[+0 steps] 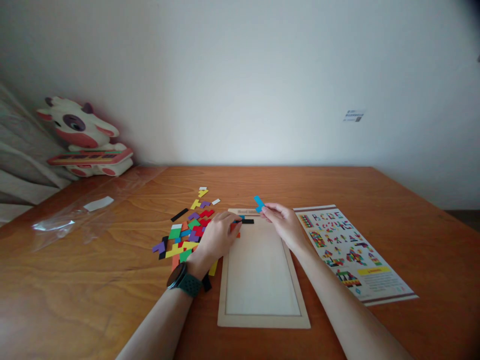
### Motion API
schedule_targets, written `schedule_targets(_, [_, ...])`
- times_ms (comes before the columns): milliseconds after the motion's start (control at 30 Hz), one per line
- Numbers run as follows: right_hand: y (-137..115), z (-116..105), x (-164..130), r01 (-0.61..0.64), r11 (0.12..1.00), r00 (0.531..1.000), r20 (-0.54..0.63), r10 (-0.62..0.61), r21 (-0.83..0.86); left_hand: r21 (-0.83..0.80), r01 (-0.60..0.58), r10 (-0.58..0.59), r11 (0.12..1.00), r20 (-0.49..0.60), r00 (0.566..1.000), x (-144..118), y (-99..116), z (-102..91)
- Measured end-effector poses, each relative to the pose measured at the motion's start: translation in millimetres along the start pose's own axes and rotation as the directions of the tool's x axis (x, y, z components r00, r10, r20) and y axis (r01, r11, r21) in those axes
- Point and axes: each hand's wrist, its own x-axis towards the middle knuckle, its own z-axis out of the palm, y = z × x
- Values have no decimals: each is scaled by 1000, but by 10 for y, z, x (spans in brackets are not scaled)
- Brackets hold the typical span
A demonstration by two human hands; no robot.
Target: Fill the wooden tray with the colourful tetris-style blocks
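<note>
The wooden tray [262, 310] is lying flat on the surface [93, 290], holding only a black piece [247, 221] and an orange piece [235, 227] at its far end. My left hand [217, 237] is resting there, fingers curled down onto the orange piece. My right hand [283, 222] is hovering over the tray's far right corner, fingers pinching a blue piece [258, 202]. Loose coloured pieces [187, 232] are lying just left of the tray.

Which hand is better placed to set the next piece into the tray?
Right, probably. The right hand already holds a blue piece just above the wooden tray's top edge. The left hand rests on a red piece at the tray's top-left corner.
</note>
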Motion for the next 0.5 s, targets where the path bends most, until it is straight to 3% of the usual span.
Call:
schedule_targets(67, [34,-60,22,46,989,999,-12,-48,-144,97,-90,86,991,40,995,-17,2,-2])
schedule_targets(200, [46,-89,15,120,913,993,29,-119,-390,167,-151,132,974,121,984,-37,44,-8])
schedule_targets(400, [93,4,-20,209,783,977,97,-189,-586,209,-178,153,962,130,980,-54,58,14])
schedule_targets(500, [127,55,-44,180,734,981,61,-186,-654,221,-176,150,959,132,980,-59,51,26])
